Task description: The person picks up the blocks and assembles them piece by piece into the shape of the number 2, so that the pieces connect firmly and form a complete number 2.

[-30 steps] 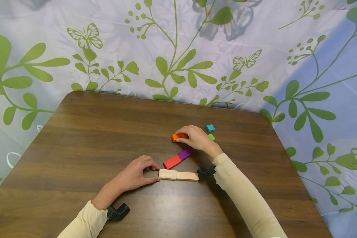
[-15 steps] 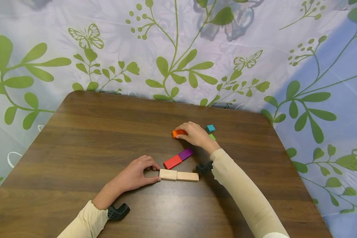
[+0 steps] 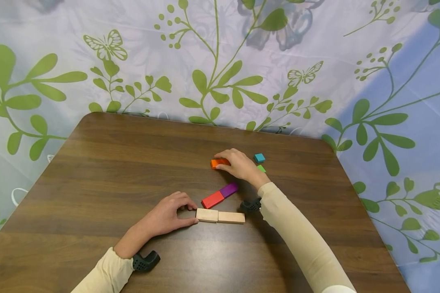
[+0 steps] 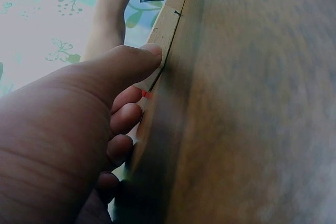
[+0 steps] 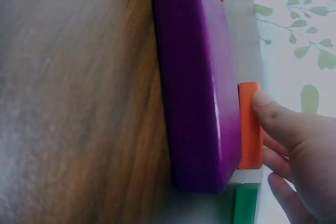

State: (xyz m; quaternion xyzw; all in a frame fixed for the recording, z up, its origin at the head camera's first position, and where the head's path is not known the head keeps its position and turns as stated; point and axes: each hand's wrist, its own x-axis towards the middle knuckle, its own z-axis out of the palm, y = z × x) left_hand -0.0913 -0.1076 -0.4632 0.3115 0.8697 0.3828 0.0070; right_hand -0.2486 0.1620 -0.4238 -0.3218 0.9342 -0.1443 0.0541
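My left hand (image 3: 167, 215) pinches the left end of a plain wooden block (image 3: 207, 215) between thumb and fingers. A second plain wooden block (image 3: 231, 217) lies end to end with it on the right; in the left wrist view the thumb presses the near side of the first block (image 4: 167, 30). Farther back, my right hand (image 3: 242, 165) grips an orange block (image 3: 220, 163), its thumb on the near side in the right wrist view (image 5: 251, 129). Between the hands, a red block (image 3: 212, 200) and a purple block (image 3: 229, 190) lie end to end, slanting.
A blue block (image 3: 259, 158) lies beyond the right hand, with a green block (image 3: 261, 168) partly hidden behind the wrist. All rest on a brown wooden table (image 3: 132, 162). A leaf-patterned cloth (image 3: 220, 61) hangs behind the table's far edge.
My right hand has shifted slightly toward the far edge with the orange block in its grip. The left hand and the other blocks have stayed put.
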